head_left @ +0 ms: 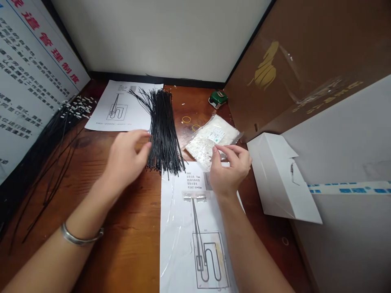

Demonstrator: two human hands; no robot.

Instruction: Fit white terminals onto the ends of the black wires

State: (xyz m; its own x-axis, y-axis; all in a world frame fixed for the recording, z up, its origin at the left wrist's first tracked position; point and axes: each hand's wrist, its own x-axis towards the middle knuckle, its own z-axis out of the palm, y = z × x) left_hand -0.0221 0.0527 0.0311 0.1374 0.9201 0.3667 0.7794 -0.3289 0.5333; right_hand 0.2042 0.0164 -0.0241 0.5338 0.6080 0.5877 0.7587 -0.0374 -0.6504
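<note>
Reaching out with both bare hands, the person across from me seems to be at the picking-up step, with wires at one side and small white pieces at the other. The left hand (127,154) is beside the bundle of black wires (161,134), thumb and forefinger parted at its left edge; from where I stand I cannot tell whether a wire is caught between them. The right hand (231,167) is at the near edge of the clear bag of small white pieces (201,146), the tips of thumb and forefinger pinched together, though anything so tiny between them is beyond my sight.

The bundle lies on the tabletop (122,236), its near ends over the top of a printed diagram sheet (175,252). Over to the left lies a heap of black wires with white ends (73,112).

Judging by that heap, I'd say the next move calls for a single wire teased free of its neighbours and one white piece held squarely to its end. Neighbouring strands could easily tangle or come along too.
</note>
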